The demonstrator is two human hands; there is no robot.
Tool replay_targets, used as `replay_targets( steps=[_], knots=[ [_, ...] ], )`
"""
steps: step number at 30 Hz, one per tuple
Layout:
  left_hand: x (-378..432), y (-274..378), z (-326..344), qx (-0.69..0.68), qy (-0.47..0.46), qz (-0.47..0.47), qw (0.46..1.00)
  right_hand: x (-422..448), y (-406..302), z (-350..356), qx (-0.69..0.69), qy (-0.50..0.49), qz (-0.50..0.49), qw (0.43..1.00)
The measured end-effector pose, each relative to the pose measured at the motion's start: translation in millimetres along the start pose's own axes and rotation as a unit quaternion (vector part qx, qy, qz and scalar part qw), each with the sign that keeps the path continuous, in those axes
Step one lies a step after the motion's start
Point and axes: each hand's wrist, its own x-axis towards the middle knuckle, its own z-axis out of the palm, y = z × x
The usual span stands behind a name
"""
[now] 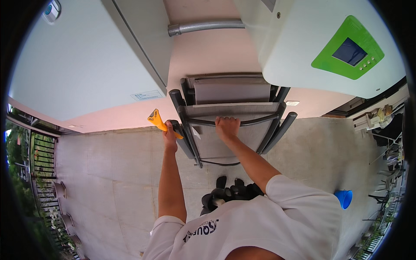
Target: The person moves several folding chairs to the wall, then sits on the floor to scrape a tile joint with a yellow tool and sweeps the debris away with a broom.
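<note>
My left hand (170,138) is closed around a yellow hand tool (157,121), which has a dark opening near its wider upper end; its exact kind is unclear. That hand is beside the left armrest of a folded chair (214,139) with a dark tubular frame and grey sheet seating. With my right hand (228,127) I grip the curved dark crossbar (260,120) of this chair. Behind it, a second grey panel (232,91) and more frame tubes stand close to the pink wall. Whether they belong to another chair cannot be told.
A white cabinet (87,58) overhangs on the left, and a white unit with a green display panel (349,48) on the right. Metal conduit (208,26) runs between them. A blue bucket (344,199) stands on the concrete floor (130,175). Potted plants line the left railing (44,152).
</note>
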Motion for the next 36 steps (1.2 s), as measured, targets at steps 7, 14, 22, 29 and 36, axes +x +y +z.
replay_targets(
  steps=[7, 14, 22, 29, 36],
  knots=[
    [-12.2, 10.9, 43.8, -0.019, 0.049, -0.008, 0.999, 33.0, -75.4, 27.0, 0.115, -0.009, -0.085, 0.99],
    [5.1, 7.3, 14.9, 0.012, 0.081, -0.001, 0.997, -1.2, 4.0, 14.5, -0.017, 0.034, -0.28, 0.959],
    [15.7, 0.4, 21.6, 0.009, 0.044, 0.004, 0.999, -7.4, 208.0, -29.1, -0.108, 0.065, -0.106, 0.986],
    [9.1, 8.9, 17.2, 0.029, 0.048, 0.015, 0.998, -6.8, 123.3, -31.7, -0.093, -0.062, -0.042, 0.993],
    [8.8, 7.5, 42.8, 0.009, 0.041, 0.013, 0.999, 28.4, -43.5, 23.6, 0.028, -0.078, -0.178, 0.981]
  ],
)
